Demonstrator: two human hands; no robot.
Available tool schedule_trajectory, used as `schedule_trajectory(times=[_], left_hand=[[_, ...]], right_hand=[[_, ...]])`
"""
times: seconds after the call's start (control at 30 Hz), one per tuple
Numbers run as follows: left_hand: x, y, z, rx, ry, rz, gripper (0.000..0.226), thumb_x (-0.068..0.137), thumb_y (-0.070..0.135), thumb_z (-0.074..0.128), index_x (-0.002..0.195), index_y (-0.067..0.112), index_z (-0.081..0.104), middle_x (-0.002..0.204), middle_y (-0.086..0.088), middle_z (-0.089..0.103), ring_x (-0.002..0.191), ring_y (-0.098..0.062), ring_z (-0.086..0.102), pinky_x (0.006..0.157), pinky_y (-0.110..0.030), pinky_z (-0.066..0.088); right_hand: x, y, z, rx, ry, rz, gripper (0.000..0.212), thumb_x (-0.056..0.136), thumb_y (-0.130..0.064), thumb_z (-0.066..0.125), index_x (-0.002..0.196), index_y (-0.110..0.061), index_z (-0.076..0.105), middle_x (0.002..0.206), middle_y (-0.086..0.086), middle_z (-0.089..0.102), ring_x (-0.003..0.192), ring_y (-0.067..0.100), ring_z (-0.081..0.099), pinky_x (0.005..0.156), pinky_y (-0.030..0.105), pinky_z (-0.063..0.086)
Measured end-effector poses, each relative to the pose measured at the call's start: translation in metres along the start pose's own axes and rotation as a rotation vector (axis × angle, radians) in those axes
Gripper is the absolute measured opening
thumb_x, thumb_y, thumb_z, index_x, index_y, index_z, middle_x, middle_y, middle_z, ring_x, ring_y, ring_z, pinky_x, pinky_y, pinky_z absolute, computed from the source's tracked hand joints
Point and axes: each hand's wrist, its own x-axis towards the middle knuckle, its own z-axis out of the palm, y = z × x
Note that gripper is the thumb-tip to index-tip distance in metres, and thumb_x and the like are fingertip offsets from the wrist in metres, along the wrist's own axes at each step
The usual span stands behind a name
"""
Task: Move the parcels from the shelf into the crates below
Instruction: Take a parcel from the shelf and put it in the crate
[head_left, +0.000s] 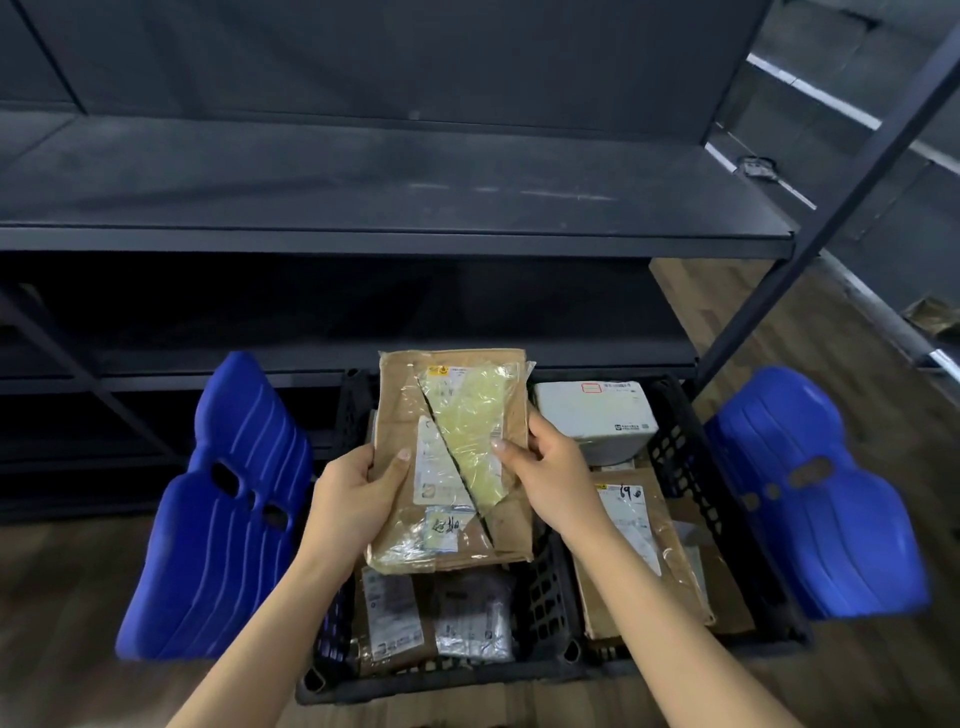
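I grip the parcel with both hands. My left hand holds its 8 o'clock edge, thumb on top. My right hand holds its 3 o'clock edge, thumb on the yellow tape. The parcel hangs, label up, over the left crate, with the shelf at 12 o'clock. Packets lie in that crate. The right crate, at 3 o'clock, holds a white box and a brown box. A blue lid stands at 9 o'clock.

Taped brown parcel over seemingly 2 part-filled black crates
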Motion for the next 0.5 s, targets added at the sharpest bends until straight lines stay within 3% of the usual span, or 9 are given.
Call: schedule_trajectory(times=[0.07, 0.17, 0.27, 0.33, 0.4, 0.5], left_hand=[[0.003, -0.003, -0.003, -0.025, 0.014, 0.005, 0.021, 0.092, 0.028, 0.061, 0.079, 0.014, 0.069, 0.07, 0.0, 0.074, 0.063, -0.021, 0.071, 0.065, -0.046, 0.058], [0.007, -0.005, -0.007, -0.08, 0.036, -0.003, 0.02, 0.093, 0.025, 0.06, 0.08, 0.015, 0.07, 0.071, -0.001, 0.075, 0.064, -0.021, 0.072, 0.066, -0.046, 0.059], [0.011, -0.003, -0.007, -0.113, 0.028, -0.005, 0.018, 0.093, 0.025, 0.06, 0.086, 0.012, 0.07, 0.072, -0.001, 0.075, 0.066, -0.021, 0.072, 0.065, -0.043, 0.059], [0.014, -0.001, -0.004, -0.095, 0.001, 0.009, 0.02, 0.092, 0.026, 0.061, 0.085, 0.009, 0.07, 0.074, -0.006, 0.075, 0.069, -0.026, 0.072, 0.067, -0.045, 0.059], [0.016, 0.003, 0.002, -0.065, -0.023, 0.04, 0.021, 0.092, 0.027, 0.062, 0.085, 0.008, 0.07, 0.074, -0.007, 0.075, 0.07, -0.028, 0.072, 0.061, -0.041, 0.059], [0.018, 0.012, 0.017, -0.061, -0.055, 0.083, 0.02, 0.091, 0.027, 0.062, 0.086, 0.01, 0.07, 0.071, 0.0, 0.075, 0.064, -0.016, 0.072, 0.049, -0.025, 0.054]], right_hand=[[0.0, -0.001, 0.002, 0.018, 0.012, -0.006, 0.053, 0.092, -0.026, 0.063, 0.142, -0.031, 0.045, 0.117, -0.025, 0.063, 0.1, -0.019, 0.056, 0.08, 0.002, 0.045], [-0.004, -0.002, 0.003, 0.03, 0.031, 0.016, 0.065, 0.091, -0.034, 0.063, 0.149, -0.032, 0.032, 0.132, -0.024, 0.046, 0.095, -0.03, 0.046, 0.073, -0.005, 0.037], [-0.012, 0.002, 0.005, -0.043, -0.029, 0.085, 0.067, 0.088, -0.051, 0.06, 0.146, -0.027, 0.037, 0.132, -0.023, 0.046, 0.115, -0.008, 0.047, 0.087, 0.008, 0.038], [-0.014, 0.008, 0.005, -0.069, -0.048, 0.12, 0.065, 0.088, -0.055, 0.057, 0.142, -0.02, 0.046, 0.139, -0.011, 0.053, 0.128, 0.009, 0.049, 0.1, 0.023, 0.041], [-0.016, 0.011, 0.001, -0.069, -0.028, 0.124, 0.067, 0.089, -0.055, 0.055, 0.142, -0.015, 0.046, 0.142, -0.003, 0.052, 0.131, 0.015, 0.047, 0.107, 0.034, 0.04], [-0.021, 0.014, -0.012, -0.059, 0.048, 0.114, 0.052, 0.09, -0.053, 0.056, 0.131, -0.022, 0.057, 0.128, -0.012, 0.061, 0.118, 0.008, 0.056, 0.089, 0.022, 0.046]])
